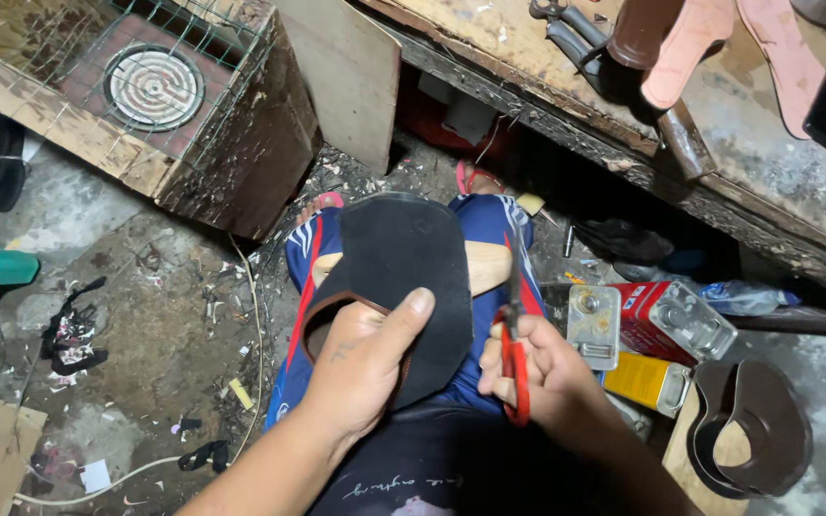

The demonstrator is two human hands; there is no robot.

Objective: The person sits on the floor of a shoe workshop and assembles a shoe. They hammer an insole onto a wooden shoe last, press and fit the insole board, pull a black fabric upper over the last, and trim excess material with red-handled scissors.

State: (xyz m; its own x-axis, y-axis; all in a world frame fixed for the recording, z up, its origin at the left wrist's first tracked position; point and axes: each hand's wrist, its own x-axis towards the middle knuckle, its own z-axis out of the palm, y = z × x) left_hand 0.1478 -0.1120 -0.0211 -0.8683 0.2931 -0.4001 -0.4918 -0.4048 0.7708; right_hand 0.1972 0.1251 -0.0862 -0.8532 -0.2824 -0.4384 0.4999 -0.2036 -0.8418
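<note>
Left hand (pixel 360 358) has its grip closed on a black sole piece (pixel 403 277) over the lap, thumb on top. Right hand (pixel 537 368) grips red scissors (pixel 514 358) at the sole's right edge; blades hard to make out. Metal cans (pixel 623 330) crowd the right, littered floor (pixel 145 315) left.

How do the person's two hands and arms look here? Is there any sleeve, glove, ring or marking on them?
Both forearms are bare: no sleeves, gloves, rings or watch are visible. The left hand has a small dark marking, perhaps a tattoo, on its back near the thumb. The right hand shows no marking.
</note>
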